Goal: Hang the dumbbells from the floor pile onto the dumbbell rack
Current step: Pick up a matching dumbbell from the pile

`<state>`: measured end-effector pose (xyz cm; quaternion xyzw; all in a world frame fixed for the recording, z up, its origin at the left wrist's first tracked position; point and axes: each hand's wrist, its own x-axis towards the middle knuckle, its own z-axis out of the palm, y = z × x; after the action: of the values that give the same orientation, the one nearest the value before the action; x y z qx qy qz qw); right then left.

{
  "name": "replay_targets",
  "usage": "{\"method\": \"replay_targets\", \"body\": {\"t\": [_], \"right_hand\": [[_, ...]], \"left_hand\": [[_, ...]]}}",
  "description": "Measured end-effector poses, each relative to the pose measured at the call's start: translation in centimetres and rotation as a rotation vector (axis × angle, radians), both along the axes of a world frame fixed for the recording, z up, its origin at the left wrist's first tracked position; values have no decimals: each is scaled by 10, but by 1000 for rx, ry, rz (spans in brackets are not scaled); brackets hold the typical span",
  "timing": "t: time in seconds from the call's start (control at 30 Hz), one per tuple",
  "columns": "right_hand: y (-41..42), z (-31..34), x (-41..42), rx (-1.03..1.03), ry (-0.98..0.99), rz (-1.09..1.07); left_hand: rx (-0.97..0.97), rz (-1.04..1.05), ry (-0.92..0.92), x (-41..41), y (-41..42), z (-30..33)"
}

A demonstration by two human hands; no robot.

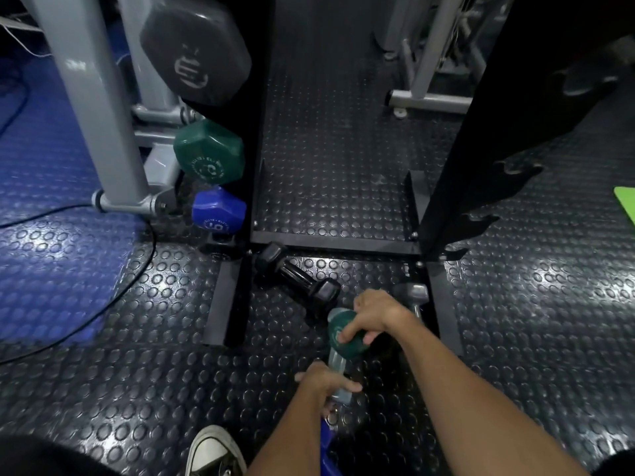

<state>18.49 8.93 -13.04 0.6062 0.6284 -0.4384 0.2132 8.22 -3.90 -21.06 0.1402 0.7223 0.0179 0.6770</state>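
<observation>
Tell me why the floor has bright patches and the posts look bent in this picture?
Head view: overhead light glares off the studded rubber floor in patches; the wide-angle lens bows the grey post and black dumbbell rack outward near the edges; the green dumbbell, gripped by the right hand and left hand, looks slightly motion-smeared; corners fall into deep shadow.

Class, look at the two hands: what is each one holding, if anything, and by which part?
Both hold one green dumbbell. The right hand grips its green head; the left hand wraps the pale handle below it.
</observation>
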Motion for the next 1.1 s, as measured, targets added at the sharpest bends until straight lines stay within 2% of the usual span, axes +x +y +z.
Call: {"method": "replay_targets", "body": {"t": [0.07,0.2,0.37,0.47,0.57,0.73,0.83,0.97,1.1], "right_hand": [[12,4,14,15,75,-189],[36,3,25,39,198,-472],[58,-12,17,162,280,-735],[74,-28,12,266,325,-869],[78,-47,9,257,297,-804],[49,-70,2,169,194,-533],[32,-74,-2,185,102,-295],[19,-71,-9,129,73,-164],[12,-69,-11,128,25,-87]], "left_hand": [[67,-37,121,3,0,-12],[61,-112,118,4,7,-44],[69,-199,223,-18,13,-13],[132,-325,279,-34,21,-1],[199,-415,347,-48,31,10],[224,-422,331,-54,34,18],[237,-316,323,-57,33,27],[308,-137,399,-62,35,37],[418,21,572,-59,39,51]]}}
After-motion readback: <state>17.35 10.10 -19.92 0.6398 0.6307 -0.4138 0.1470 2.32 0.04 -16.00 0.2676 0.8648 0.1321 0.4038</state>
